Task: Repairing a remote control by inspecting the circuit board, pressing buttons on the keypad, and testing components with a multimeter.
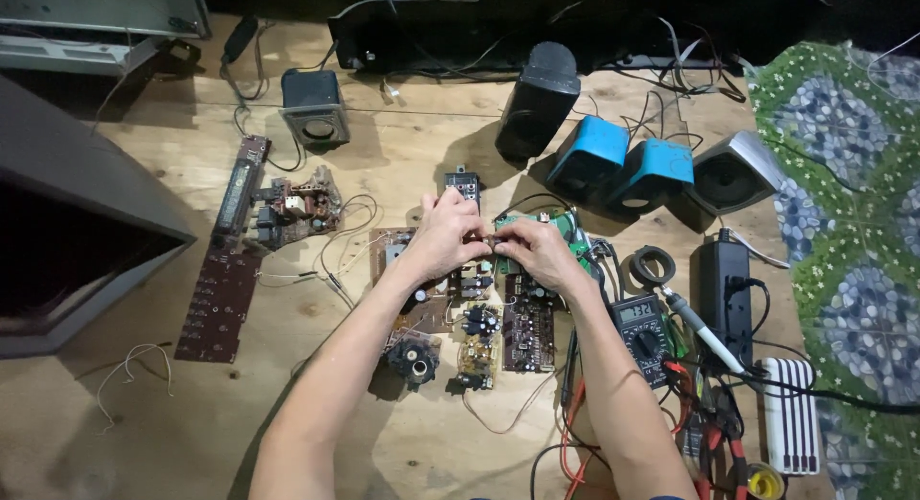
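On a bare wooden table [172, 433], both hands meet over a cluster of circuit boards [498, 323] at the middle. The left hand [443, 237] comes in from the lower left with its forearm stretched across the wood, fingers curled and pinched together at the tips. The right hand [537, 251] reaches in from the lower right, its fingers also bent and pinched, touching the left fingertips. Between them they pinch a small part [491, 241]; it is too small to tell what it is, and it sits just above the boards, in front of a green board [565, 227]. A long brown board [222, 289] lies well apart to the left. Just beside the right forearm is a multimeter [644, 332], with a soldering iron [700, 329] and a black power adapter [724, 289] further right. Two blue speakers [623, 165] and a black speaker [539, 98] stand behind the hands. A small yellow-rimmed tin [764, 483] sits at the lower right edge; what it holds cannot be told.
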